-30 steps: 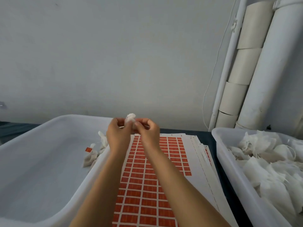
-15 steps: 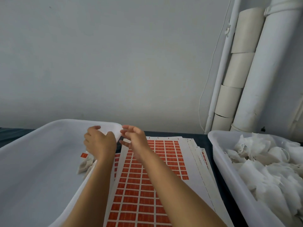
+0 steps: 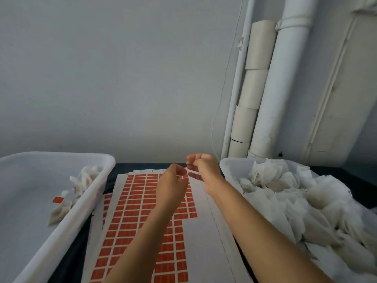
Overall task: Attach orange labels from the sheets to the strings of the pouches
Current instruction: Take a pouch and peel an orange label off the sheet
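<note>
Fingers (image 3: 190, 160) of the right hand (image 3: 204, 170) curl loosely with a gap between them, holding nothing that can be made out; a thin pale string may run across them, too fine to confirm. The left hand (image 3: 173, 184) hovers just beside it over the top of the label sheet (image 3: 142, 211), its fingers bent toward the palm; whether they pinch a label cannot be told from this head view, the only one.

The sheet lies on a stack of sheets on the dark table (image 3: 122, 168), between two white tubs. Its orange labels (image 3: 130, 221) fill the left columns, while much of the right side is bare backing. The right tub (image 3: 226, 166) is heaped with white pouches (image 3: 285, 197), unlabelled as far as can be seen. The left tub (image 3: 61, 231) holds a few pouches, one with an orange tag (image 3: 58, 199) showing.

The pouches look light, soft and thin, likely to snag or tear if pulled hard; each is best lifted by its body, then held by the string near its free end. The labels look small and flimsy, best peeled from a corner with a fingertip.
</note>
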`<state>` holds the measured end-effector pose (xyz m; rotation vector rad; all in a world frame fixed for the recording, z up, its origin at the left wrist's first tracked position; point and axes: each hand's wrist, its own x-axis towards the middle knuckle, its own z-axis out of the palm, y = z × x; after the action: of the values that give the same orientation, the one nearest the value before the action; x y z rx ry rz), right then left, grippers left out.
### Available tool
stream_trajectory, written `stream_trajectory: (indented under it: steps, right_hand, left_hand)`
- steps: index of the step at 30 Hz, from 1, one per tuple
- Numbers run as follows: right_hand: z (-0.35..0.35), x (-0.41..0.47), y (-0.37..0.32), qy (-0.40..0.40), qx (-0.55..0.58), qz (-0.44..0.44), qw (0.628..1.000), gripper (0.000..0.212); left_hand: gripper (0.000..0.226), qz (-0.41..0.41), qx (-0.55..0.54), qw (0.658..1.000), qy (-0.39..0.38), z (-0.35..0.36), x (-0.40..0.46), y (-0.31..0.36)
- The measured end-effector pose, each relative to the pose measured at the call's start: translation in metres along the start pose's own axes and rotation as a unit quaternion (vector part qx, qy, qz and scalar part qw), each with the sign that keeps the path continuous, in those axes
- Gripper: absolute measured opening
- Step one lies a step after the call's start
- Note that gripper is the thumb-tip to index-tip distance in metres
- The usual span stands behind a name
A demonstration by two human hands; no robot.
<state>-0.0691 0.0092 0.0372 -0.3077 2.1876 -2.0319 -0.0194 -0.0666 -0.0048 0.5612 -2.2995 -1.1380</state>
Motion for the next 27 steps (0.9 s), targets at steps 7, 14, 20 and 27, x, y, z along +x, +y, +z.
stream_trajectory:
  steps: [7, 14, 20, 27]
  right_hand:
    - [-0.078, 0.035, -0.002, 0.116, -0.026, 0.022, 0.993, 0.033]
    - [-0.129, 0.057, 0.025, 0.232, -0.145, 0.020, 0.962, 0.022]
    - [-0.135, 0.062, 0.039, 0.096, -0.358, 0.115, 0.922, 0.018]
    - [-0.132, 0.060, 0.044, -0.038, -0.463, 0.170, 0.869, 0.028]
  left_hand:
    - [0.015, 0.057, -0.039, 0.992, -0.105, 0.066, 0.019, 0.040]
    - [0.030, 0.089, 0.037, 0.982, -0.164, 0.104, 0.032, 0.062]
    - [0.050, 0.120, 0.284, 0.915, -0.259, 0.116, 0.037, 0.074]
    - [0.070, 0.106, 0.396, 0.872, -0.268, 0.126, 0.032, 0.085]
